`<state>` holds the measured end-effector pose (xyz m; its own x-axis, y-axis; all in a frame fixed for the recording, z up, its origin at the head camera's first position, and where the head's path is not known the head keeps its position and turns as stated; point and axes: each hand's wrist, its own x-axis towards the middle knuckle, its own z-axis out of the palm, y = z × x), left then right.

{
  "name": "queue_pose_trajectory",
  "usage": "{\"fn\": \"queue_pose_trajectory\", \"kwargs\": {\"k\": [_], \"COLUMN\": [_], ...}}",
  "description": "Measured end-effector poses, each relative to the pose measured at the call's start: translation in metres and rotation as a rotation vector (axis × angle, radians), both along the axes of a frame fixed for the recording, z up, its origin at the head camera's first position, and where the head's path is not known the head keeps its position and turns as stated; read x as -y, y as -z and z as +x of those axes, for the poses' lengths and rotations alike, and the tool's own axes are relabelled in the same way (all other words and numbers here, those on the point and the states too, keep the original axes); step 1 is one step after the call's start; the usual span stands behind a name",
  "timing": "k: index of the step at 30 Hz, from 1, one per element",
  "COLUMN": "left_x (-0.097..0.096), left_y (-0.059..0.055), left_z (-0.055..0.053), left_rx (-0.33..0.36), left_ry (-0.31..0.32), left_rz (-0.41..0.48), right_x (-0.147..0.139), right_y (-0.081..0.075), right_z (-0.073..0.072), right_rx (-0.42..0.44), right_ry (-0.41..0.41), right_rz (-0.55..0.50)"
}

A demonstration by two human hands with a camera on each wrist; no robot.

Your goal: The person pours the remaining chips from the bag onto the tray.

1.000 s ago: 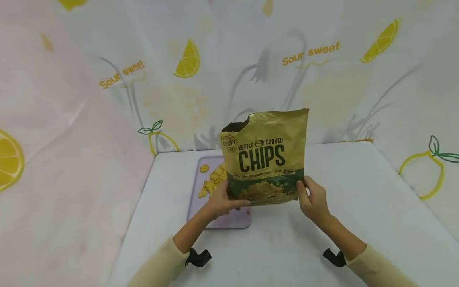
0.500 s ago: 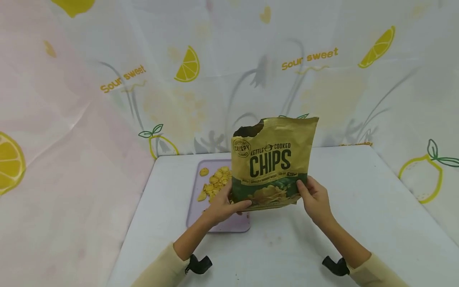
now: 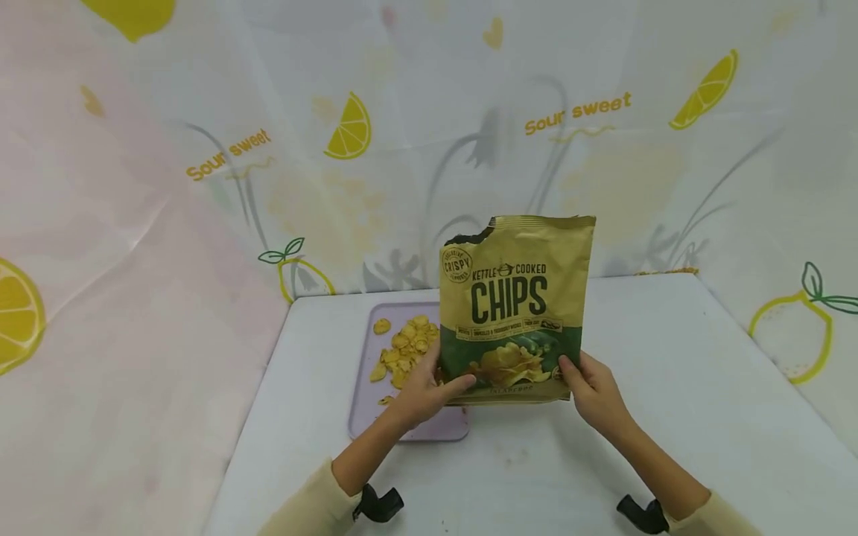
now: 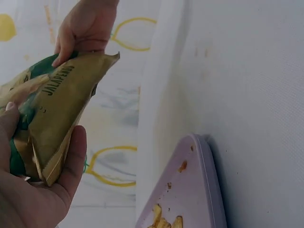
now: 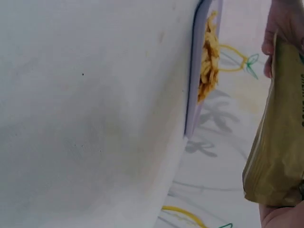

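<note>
Both hands hold a gold and green chip bag (image 3: 512, 309) upright in front of the body, its printed front facing the head camera. The bag's top left corner is torn open. My left hand (image 3: 425, 391) grips the lower left edge, thumb across the front and fingers behind. At the lower right edge, my right hand (image 3: 596, 391) pinches the bag with its thumb in front. In the left wrist view the bag's bottom (image 4: 64, 114) shows between the two hands. Behind and left of the bag, a lilac tray (image 3: 365, 398) carries a heap of potato chips (image 3: 402, 346).
The tray lies on a white table (image 3: 268, 447), partly covered from view by the bag and left hand. A printed lemon backdrop (image 3: 402, 149) stands behind the table. Dark wrist mounts (image 3: 378, 505) sit at both cuffs. Small crumbs (image 4: 183, 166) dot the tray.
The bag, held in both hands, has shifted right and a little lower in the head view. It tilted briefly and now stands straighter, and more of the chips on the tray shows.
</note>
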<state>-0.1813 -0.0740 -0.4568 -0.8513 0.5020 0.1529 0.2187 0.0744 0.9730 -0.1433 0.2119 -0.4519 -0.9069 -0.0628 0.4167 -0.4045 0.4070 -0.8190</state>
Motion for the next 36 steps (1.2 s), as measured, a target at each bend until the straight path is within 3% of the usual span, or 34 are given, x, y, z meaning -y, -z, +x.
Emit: {"fn": "queue_pose_trajectory", "kwargs": {"k": [6, 13, 18, 24, 29, 32, 36], "left_x": [-0.013, -0.031, -0.034, -0.030, -0.025, -0.023, -0.023], "left_y": [0.001, 0.007, 0.008, 0.009, 0.004, 0.000, -0.001], "left_z": [0.006, 0.011, 0.015, 0.020, 0.021, 0.021, 0.021], "left_rx": [-0.120, -0.263, -0.287, -0.233, -0.271, -0.277, -0.227], "left_ry": [-0.045, -0.109, -0.149, -0.172, -0.194, -0.198, -0.196], "left_rz": [-0.121, -0.100, -0.101, -0.042, 0.015, 0.042, 0.052], "right_x": [-0.002, -0.011, -0.012, -0.013, -0.012, -0.013, -0.017], "right_y": [0.004, 0.007, 0.007, 0.003, -0.004, -0.008, -0.009], "right_z": [0.004, 0.008, 0.013, 0.013, 0.010, 0.009, 0.007], "right_rx": [-0.048, -0.037, -0.076, -0.094, -0.082, -0.046, 0.070], "right_ry": [0.120, 0.181, 0.209, 0.103, 0.020, -0.020, -0.107], "right_rz": [-0.045, -0.038, -0.030, -0.024, 0.023, 0.048, 0.023]}}
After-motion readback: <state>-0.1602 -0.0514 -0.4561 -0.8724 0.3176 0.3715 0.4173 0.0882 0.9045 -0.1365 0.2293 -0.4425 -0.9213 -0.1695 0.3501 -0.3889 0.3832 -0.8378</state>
